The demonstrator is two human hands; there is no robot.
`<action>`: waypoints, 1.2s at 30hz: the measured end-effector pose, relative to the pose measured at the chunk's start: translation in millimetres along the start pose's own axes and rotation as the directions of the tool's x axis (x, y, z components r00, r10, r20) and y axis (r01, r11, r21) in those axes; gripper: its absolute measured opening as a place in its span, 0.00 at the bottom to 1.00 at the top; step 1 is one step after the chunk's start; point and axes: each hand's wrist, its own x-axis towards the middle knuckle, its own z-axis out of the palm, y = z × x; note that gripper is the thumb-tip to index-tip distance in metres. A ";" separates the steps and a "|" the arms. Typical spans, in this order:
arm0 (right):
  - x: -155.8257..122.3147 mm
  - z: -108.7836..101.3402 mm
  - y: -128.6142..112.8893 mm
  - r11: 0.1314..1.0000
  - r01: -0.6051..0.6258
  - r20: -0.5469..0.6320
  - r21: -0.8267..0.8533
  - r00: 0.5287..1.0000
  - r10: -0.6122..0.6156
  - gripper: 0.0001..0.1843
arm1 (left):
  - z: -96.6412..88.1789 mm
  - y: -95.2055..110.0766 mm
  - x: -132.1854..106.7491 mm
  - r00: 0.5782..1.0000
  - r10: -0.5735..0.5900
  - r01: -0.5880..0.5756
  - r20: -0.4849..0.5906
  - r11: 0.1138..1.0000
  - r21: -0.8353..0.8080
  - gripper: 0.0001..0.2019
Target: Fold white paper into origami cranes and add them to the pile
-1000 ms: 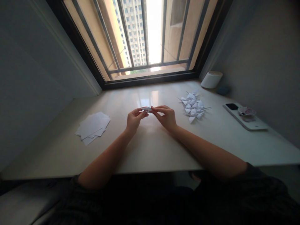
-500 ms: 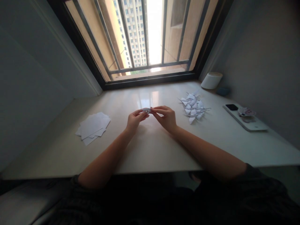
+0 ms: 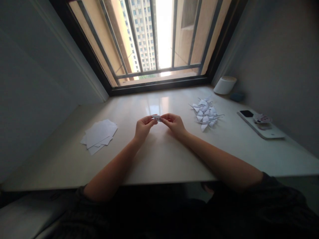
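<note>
Between my hands, above the middle of the white table (image 3: 159,159), is a small piece of folded white paper (image 3: 156,117) with a pointed end toward the left. My left hand (image 3: 144,127) pinches its left side between thumb and fingers. On the opposite side, the thumb and fingers of my right hand (image 3: 175,124) are closed on the paper's right end. Fingertips cover much of it, so its full shape is hidden. A heap of folded paper pieces with thin points (image 3: 205,113) lies to the right of my right hand.
Loose white paper sheets (image 3: 98,133) are stacked at the left. On the right lies a phone (image 3: 267,132) with a round grip on its back. A white cylindrical object (image 3: 225,85) stands at the back right, near a small dark item (image 3: 237,97). A barred window rises behind the table.
The fingers of my right hand have curled in closer around the paper's right end. The paper has turned slightly and shows more of its surface. My left hand has hardly moved.
</note>
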 end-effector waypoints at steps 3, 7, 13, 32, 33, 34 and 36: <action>1.9 1.6 1.8 0.988 -0.075 0.028 0.138 0.997 0.072 0.19 | 1.1 2.0 -1.4 1.000 0.020 -0.019 -0.009 1.000 0.021 0.17; 1.9 2.6 -1.1 0.970 -0.125 0.044 0.209 0.992 0.118 0.21 | 1.1 3.7 -2.0 1.000 0.027 -0.027 -0.001 0.999 0.044 0.16; 1.0 2.3 -5.7 0.967 -0.137 0.038 0.213 0.991 0.132 0.22 | 0.2 3.8 -0.9 0.999 0.049 -0.049 0.012 0.998 0.034 0.16; 1.3 1.3 0.1 0.964 -0.120 0.048 0.239 0.993 0.112 0.20 | 0.4 4.7 -1.8 0.999 0.026 -0.027 0.035 0.999 0.040 0.16; 1.3 1.2 0.0 0.964 -0.122 0.049 0.235 0.992 0.113 0.20 | 0.3 4.5 -1.6 0.999 0.026 -0.028 0.038 0.999 0.047 0.16; 1.3 1.1 -0.1 0.965 -0.123 0.048 0.233 0.992 0.115 0.20 | 0.2 4.3 -1.4 0.999 0.027 -0.029 0.040 0.998 0.052 0.17; 1.4 0.8 -0.8 0.964 -0.128 0.042 0.234 0.992 0.121 0.20 | 0.0 4.0 -0.9 0.999 0.028 -0.031 0.043 0.998 0.056 0.17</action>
